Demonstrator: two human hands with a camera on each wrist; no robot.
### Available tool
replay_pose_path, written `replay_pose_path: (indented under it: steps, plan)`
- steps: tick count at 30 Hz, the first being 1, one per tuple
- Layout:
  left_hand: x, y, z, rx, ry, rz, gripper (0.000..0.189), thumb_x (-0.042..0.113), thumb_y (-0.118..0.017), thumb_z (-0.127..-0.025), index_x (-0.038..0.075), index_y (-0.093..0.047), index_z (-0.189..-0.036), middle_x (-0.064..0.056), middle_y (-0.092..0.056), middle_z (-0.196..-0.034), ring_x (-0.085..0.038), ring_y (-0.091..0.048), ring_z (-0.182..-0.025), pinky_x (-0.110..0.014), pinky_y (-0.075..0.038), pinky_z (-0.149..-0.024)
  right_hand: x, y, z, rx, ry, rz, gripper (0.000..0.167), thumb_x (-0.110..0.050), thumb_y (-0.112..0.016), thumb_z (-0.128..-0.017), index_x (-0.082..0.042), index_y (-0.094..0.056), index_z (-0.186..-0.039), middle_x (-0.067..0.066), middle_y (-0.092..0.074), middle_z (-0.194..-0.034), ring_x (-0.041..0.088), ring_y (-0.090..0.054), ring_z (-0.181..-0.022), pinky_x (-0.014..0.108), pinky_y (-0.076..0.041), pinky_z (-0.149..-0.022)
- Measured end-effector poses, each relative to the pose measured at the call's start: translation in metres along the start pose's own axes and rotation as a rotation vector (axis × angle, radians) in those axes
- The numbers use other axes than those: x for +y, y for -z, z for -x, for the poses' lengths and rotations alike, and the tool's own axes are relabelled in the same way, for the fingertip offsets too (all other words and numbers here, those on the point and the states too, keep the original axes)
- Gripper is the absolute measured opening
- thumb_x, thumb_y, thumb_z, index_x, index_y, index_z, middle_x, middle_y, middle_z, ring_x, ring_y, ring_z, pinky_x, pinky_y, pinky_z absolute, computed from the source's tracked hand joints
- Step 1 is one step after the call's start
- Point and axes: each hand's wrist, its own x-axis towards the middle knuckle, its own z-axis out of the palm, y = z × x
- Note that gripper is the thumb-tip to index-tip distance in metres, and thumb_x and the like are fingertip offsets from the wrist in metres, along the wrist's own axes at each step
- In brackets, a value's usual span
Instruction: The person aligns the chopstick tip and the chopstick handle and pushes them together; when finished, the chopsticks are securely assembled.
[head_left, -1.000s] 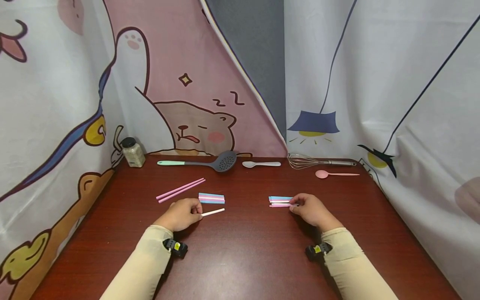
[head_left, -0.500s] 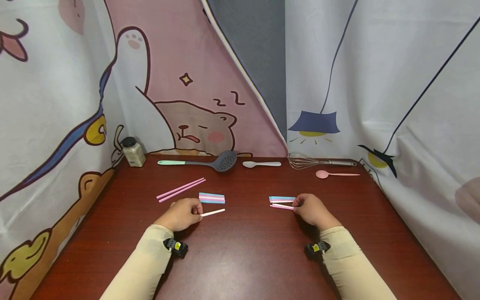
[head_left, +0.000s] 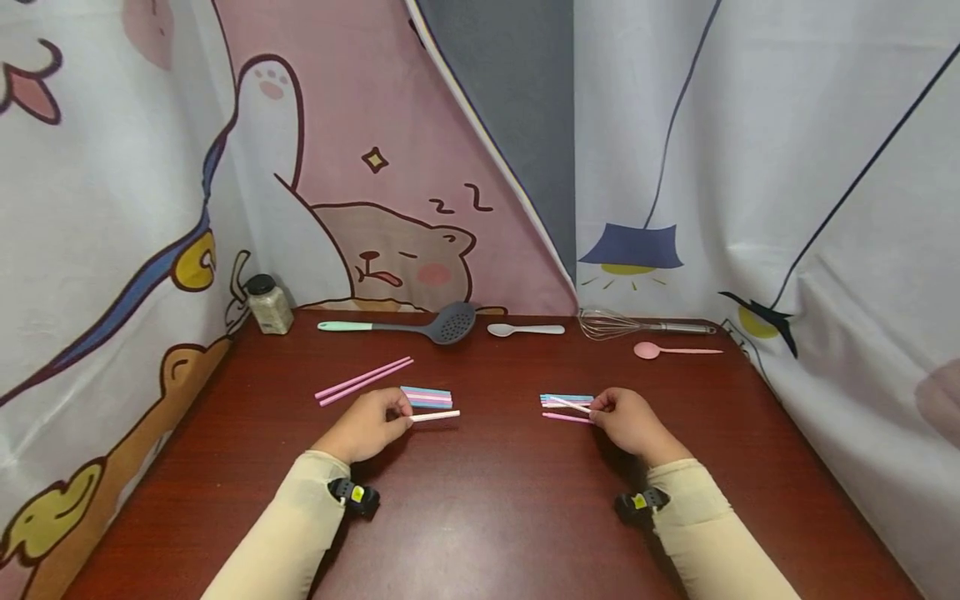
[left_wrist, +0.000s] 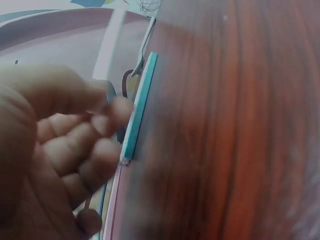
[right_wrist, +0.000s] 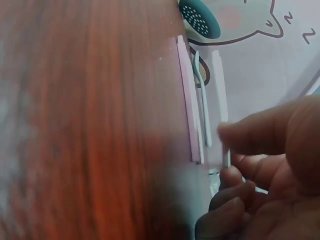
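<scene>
In the head view my left hand [head_left: 366,423] pinches a short white stick [head_left: 437,416] by its left end, just in front of a row of blue, pink and white sticks [head_left: 427,397]. That white stick [left_wrist: 109,45] stands above the blue stick [left_wrist: 142,105] in the left wrist view. My right hand [head_left: 628,425] pinches another white stick [head_left: 567,404], tilted over a second row of coloured sticks [head_left: 555,398]. A single pink stick [head_left: 562,417] lies in front of that row. Thumb and forefinger grip the white stick [right_wrist: 220,85] in the right wrist view.
Two long pink sticks [head_left: 363,382] lie left of the rows. Along the back stand or lie a black-lidded jar [head_left: 270,307], a slotted spoon [head_left: 452,323], a white spoon [head_left: 525,330], a whisk [head_left: 645,325] and a pink spoon [head_left: 647,351]. Curtains hang behind the table [head_left: 480,500].
The right hand has drawn a white stick from beside the pink one and raised it over the row. The left hand has lifted its white stick slightly and shifted right.
</scene>
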Motion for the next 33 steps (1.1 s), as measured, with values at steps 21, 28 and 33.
replay_pose_path:
  steps: [21, 28, 33]
  plan:
    - [0.047, -0.016, 0.004, 0.103, -0.166, 0.308, 0.012, 0.002, -0.073, -0.095, 0.013, -0.067, -0.094, 0.004, -0.062, -0.085, -0.010, -0.057, -0.080, -0.024, -0.048, -0.072, -0.073, -0.015, 0.036, 0.022, 0.269, -0.323, 0.007, -0.003, -0.072, -0.097, -0.008, -0.070, -0.093, 0.002, -0.065, -0.084, 0.010, -0.052, -0.074, 0.024, -0.043, -0.065]
    - [0.050, -0.017, 0.005, 0.112, -0.179, 0.319, 0.014, 0.000, -0.072, -0.094, 0.012, -0.067, -0.093, 0.004, -0.062, -0.084, -0.009, -0.056, -0.079, -0.023, -0.048, -0.071, -0.075, -0.014, 0.038, 0.028, 0.289, -0.316, 0.007, -0.002, -0.071, -0.097, -0.008, -0.071, -0.094, 0.002, -0.066, -0.084, 0.010, -0.054, -0.075, 0.024, -0.045, -0.066]
    - [0.050, -0.017, 0.005, 0.122, -0.165, 0.339, 0.013, -0.002, -0.072, -0.093, 0.010, -0.067, -0.092, 0.003, -0.061, -0.084, -0.009, -0.056, -0.078, -0.023, -0.048, -0.071, -0.075, -0.014, 0.038, 0.038, 0.296, -0.321, 0.008, -0.001, -0.071, -0.097, -0.008, -0.071, -0.094, 0.002, -0.066, -0.084, 0.010, -0.054, -0.075, 0.025, -0.045, -0.066]
